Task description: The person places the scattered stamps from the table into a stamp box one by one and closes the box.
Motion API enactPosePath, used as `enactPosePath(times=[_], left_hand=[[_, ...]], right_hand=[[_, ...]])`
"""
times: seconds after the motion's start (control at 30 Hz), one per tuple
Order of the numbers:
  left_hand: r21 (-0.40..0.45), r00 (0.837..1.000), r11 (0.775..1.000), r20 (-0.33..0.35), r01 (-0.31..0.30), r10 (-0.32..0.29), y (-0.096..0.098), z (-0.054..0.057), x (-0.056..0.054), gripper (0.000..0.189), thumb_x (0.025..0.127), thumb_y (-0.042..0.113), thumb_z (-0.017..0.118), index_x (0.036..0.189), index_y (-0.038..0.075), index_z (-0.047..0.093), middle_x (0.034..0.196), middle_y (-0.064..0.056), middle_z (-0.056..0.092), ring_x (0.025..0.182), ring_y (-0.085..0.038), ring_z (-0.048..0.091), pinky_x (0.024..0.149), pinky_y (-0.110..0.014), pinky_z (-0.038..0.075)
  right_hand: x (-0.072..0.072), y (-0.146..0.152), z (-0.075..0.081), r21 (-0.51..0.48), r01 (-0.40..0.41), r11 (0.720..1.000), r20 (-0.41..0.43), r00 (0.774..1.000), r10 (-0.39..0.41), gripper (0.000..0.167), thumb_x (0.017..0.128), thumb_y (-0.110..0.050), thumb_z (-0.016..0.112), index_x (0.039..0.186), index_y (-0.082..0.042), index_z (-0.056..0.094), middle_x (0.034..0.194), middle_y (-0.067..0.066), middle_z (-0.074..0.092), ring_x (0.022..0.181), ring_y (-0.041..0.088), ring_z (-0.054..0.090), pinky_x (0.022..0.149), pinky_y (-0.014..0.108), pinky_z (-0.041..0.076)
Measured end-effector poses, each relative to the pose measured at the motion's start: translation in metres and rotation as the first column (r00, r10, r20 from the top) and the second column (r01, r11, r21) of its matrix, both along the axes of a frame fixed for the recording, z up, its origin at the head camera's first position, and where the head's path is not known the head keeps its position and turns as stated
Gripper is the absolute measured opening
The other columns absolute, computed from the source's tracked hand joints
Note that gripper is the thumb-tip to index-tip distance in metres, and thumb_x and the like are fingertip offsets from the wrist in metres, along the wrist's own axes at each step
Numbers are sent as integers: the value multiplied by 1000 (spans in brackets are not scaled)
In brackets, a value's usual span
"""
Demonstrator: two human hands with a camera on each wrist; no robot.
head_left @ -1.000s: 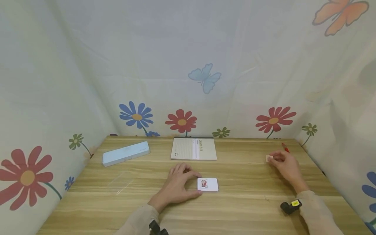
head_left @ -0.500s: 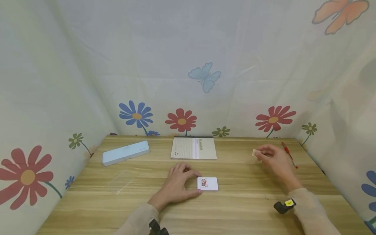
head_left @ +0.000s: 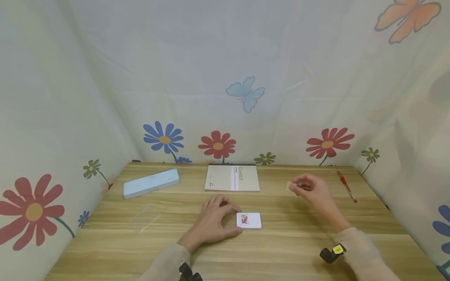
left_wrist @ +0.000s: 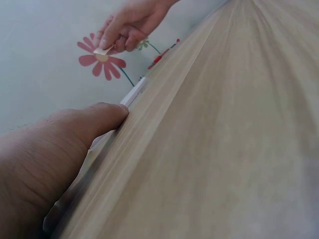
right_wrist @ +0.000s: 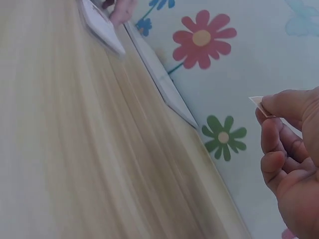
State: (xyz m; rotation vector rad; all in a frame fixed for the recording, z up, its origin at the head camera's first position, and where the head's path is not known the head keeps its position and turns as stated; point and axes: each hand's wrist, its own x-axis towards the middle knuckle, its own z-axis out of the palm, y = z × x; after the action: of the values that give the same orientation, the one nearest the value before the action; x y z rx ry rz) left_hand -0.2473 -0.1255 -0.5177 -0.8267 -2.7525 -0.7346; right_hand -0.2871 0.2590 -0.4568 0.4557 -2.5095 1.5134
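Observation:
In the head view a flat white block (head_left: pixel 254 221) with rounded corners lies on the wooden table, a small picture of a colourful figure on its left part. My left hand (head_left: pixel 211 222) rests beside it, holding its left end between thumb and forefinger. The thumb (left_wrist: pixel 107 115) meets its edge in the left wrist view. Raised over the table to the right, my right hand (head_left: pixel 314 194) pinches a small pale square sticker (head_left: pixel 290 186) between thumb and forefinger. In the right wrist view the sticker (right_wrist: pixel 258 103) looks thin and bent, its other fingers curled below.
A notebook (head_left: pixel 232 178) marked "Gambit" lies at the back middle. To its left is a light blue pencil case (head_left: pixel 151 184). A red pen (head_left: pixel 346 186) lies at the back right. A clear plastic sheet (head_left: pixel 145 218) is at the left. Flower-print cloth (head_left: pixel 197 78) surrounds the table.
My right hand has moved left with the pinched sticker, uncovering the red pen. The left hand and the white block have stayed in place.

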Motion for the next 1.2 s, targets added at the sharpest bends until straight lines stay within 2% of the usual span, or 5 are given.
enactPosePath(times=[0.17, 0.4, 0.73, 0.97, 1.2], left_hand=[[3, 1000, 1000, -8, 1, -1, 0, 0, 0, 55, 88, 74, 80, 132, 41, 75, 135, 6, 53, 132, -20, 44, 111, -55, 36], [-1, 1000, 1000, 12, -7, 7, 0, 0, 0, 55, 88, 74, 80, 133, 41, 75, 135, 7, 53, 132, -19, 43, 114, -54, 35], [-9, 1000, 1000, -5, -4, 4, 0, -1, -1, 55, 88, 74, 80, 132, 41, 75, 135, 6, 54, 132, -20, 45, 114, -56, 35], [-14, 1000, 1000, -14, -1, 0, 1, -2, -2, 54, 89, 73, 80, 132, 40, 76, 135, 5, 56, 132, -21, 46, 114, -56, 35], [-5, 1000, 1000, -17, 3, -3, 0, -1, -2, 54, 88, 72, 81, 131, 40, 76, 135, 6, 56, 132, -21, 46, 114, -56, 35]], right_hand=[[6, -18, 0, -21, -48, 999, 41, 998, 49, 23, 104, -16, 81, 119, -2, 72, 108, 13, 82, 94, 35, 75, 79, 28, 61], [13, -44, -9, -46, -153, 987, 97, 983, 157, 19, 103, -12, 81, 115, -1, 72, 102, 12, 78, 88, 20, 70, 77, 26, 57], [22, -72, -34, -98, -253, 963, 144, 953, 265, 18, 100, -9, 84, 111, -1, 72, 94, 15, 76, 76, 17, 69, 66, 27, 56], [25, -81, -44, -40, -275, 960, 135, 951, 278, 17, 99, -14, 85, 109, -6, 73, 97, 10, 74, 83, 16, 69, 71, 26, 57], [28, -87, -47, 1, -274, 962, 131, 954, 271, 17, 95, -10, 88, 106, -8, 75, 94, 6, 73, 79, 14, 65, 69, 24, 54]])
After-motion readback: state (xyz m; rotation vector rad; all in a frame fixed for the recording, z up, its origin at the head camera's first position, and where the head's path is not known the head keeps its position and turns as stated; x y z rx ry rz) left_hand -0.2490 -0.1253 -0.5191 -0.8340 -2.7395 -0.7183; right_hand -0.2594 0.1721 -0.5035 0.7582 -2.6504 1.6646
